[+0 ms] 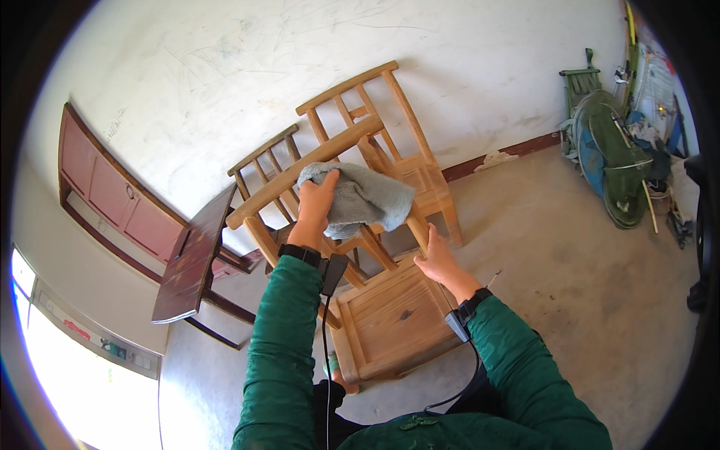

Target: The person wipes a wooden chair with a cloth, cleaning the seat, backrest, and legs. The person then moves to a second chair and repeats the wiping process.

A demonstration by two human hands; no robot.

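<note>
Directly before me stands a wooden chair [399, 320] with a flat panelled seat and a slatted back. My left hand [316, 201] grips a grey plush cloth [365, 194], draped over the upper part of the chair's back. Part of the chair's top rail [264, 194] shows to the left of the cloth. Lower down, my right hand [441, 261] is closed around the right upright post [417, 229] of the same chair. The cloth hides some of the slats and the upper end of that post.
A second wooden chair [416, 174] stands behind, near the white wall [478, 67]. A darker chair [264, 149] and a dark wooden table [197, 253] are at the left, by a reddish cabinet [112, 180]. Green bags [610, 163] and sticks lean at the right.
</note>
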